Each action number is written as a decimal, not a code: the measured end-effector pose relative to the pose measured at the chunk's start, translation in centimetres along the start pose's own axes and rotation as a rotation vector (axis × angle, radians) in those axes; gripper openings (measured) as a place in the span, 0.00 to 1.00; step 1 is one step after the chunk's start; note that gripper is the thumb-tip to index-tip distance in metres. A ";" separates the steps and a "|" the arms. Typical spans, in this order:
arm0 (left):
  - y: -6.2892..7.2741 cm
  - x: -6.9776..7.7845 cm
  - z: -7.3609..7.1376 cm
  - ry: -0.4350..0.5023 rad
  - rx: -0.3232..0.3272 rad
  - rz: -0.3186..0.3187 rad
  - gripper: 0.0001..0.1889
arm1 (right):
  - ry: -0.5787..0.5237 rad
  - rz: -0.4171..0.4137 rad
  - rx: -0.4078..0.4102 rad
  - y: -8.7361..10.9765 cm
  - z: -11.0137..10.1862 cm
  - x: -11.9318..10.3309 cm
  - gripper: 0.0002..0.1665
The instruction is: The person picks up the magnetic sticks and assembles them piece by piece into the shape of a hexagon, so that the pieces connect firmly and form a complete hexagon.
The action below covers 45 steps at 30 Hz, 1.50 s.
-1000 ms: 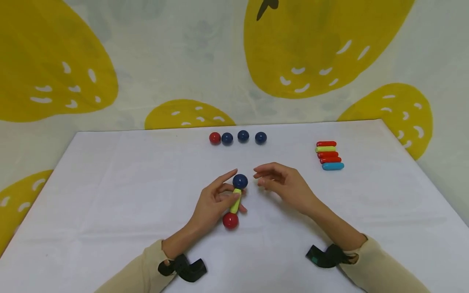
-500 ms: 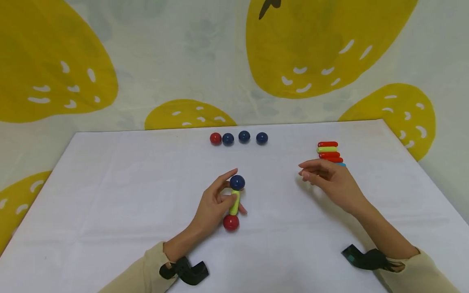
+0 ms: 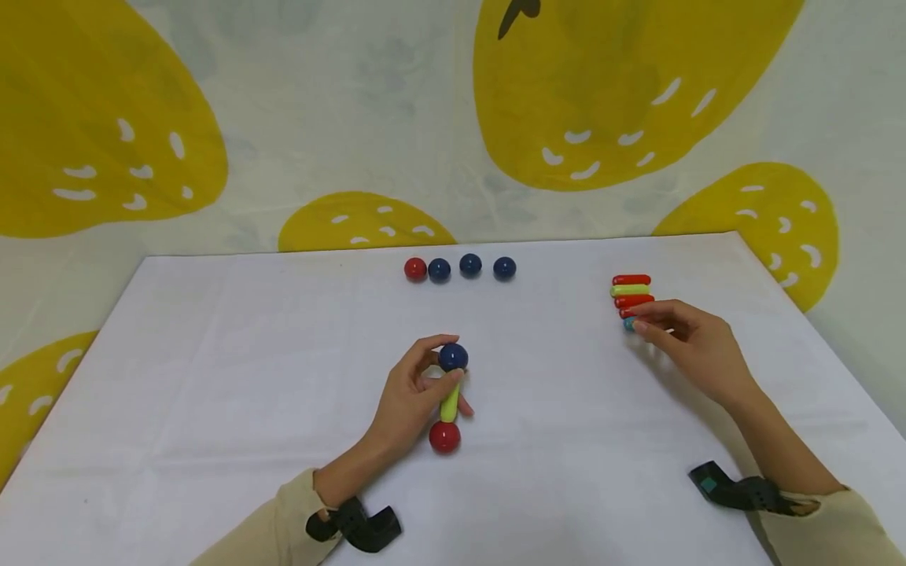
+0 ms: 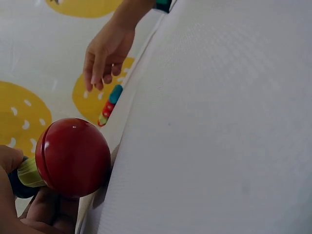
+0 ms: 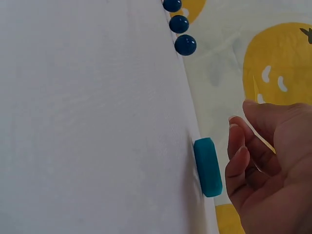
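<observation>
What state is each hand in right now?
Left hand: closed, holding the yellow-green stick with a navy ball and a red ball on its ends.
Right hand: open, fingers loosely bent, holding nothing, near the blue stick.

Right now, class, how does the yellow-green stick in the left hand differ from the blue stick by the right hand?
Ends: the yellow-green stick carries a dark blue ball and a red ball; the blue stick has neither.
Hold: the left hand grips the yellow-green stick; the blue stick lies on the white table, near the right hand.
Shared: both are straight and narrow.
</observation>
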<state>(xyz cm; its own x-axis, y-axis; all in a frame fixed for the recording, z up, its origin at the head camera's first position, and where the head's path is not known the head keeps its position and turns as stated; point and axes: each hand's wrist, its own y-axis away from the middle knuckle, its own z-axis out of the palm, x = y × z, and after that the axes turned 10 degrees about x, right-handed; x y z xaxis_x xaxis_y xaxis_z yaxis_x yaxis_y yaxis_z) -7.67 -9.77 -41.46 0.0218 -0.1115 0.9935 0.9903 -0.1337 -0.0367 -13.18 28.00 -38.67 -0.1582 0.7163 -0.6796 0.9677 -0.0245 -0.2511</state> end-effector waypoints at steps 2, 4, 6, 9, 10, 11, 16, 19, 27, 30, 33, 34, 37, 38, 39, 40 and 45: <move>0.1 -0.1 -0.1 -0.007 0.009 -0.005 0.24 | 0.003 0.022 0.005 -0.1 -0.1 0.4 0.16; 0.1 -0.2 -0.1 -0.017 0.016 -0.004 0.24 | 0.003 0.040 0.015 -0.3 -0.3 0.7 0.17; 0.1 -0.3 -0.2 -0.022 0.025 0.003 0.24 | -0.003 0.049 0.024 -0.4 -0.4 1.0 0.18; 0.0 -0.3 -0.2 -0.025 0.038 0.021 0.24 | -0.005 0.071 0.017 -0.4 -0.5 1.4 0.21; 0.0 -0.3 -0.2 -0.023 0.041 0.026 0.24 | 0.000 0.076 0.011 -0.4 -0.5 1.6 0.21; 0.0 -0.3 -0.2 -0.020 0.042 0.031 0.24 | 0.001 0.082 0.002 -0.4 -0.5 1.8 0.22; -0.2 -0.3 -0.1 -0.023 0.033 0.045 0.24 | 0.034 0.082 0.013 -0.2 -0.4 2.6 0.22; -0.2 -0.3 -0.1 -0.030 0.029 0.050 0.24 | 0.055 0.073 0.030 -0.2 -0.3 2.8 0.21; -0.2 -0.1 -0.1 -0.037 0.026 0.049 0.23 | 0.099 0.095 -0.034 -0.3 -0.5 2.8 0.23; -0.2 0.1 -0.1 -0.041 0.027 0.037 0.23 | 0.122 0.092 -0.039 -0.3 -0.6 2.6 0.24; -0.2 0.3 -0.1 -0.044 0.028 0.020 0.23 | 0.139 0.094 -0.043 -0.3 -0.6 2.6 0.24; -0.2 0.3 -0.1 -0.046 0.030 0.017 0.23 | 0.147 0.093 -0.047 -0.3 -0.6 2.5 0.24; -0.2 0.3 -0.1 -0.054 0.037 0.017 0.23 | 0.156 0.094 -0.057 -0.2 -0.6 2.5 0.24; -0.2 0.3 -0.1 -0.058 0.040 0.019 0.23 | 0.162 0.091 -0.059 -0.3 -0.6 2.5 0.24; -0.2 0.3 -0.1 -0.060 0.042 0.021 0.23 | 0.167 0.089 -0.059 -0.3 -0.6 2.5 0.24; -0.3 0.2 -0.1 -0.063 0.044 0.023 0.22 | 0.164 0.084 -0.058 -0.3 -0.6 2.5 0.24; -0.3 0.2 -0.1 -0.056 0.042 0.023 0.22 | 0.154 0.074 -0.051 -0.3 -0.6 2.2 0.22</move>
<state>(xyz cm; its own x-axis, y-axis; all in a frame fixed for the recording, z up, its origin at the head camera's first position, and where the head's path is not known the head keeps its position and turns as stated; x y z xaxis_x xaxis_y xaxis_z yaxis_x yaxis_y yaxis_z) -7.97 -9.86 -41.28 0.0515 -0.0586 0.9970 0.9943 -0.0899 -0.0566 -13.73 30.00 -39.69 -0.0577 0.8121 -0.5806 0.9850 -0.0484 -0.1657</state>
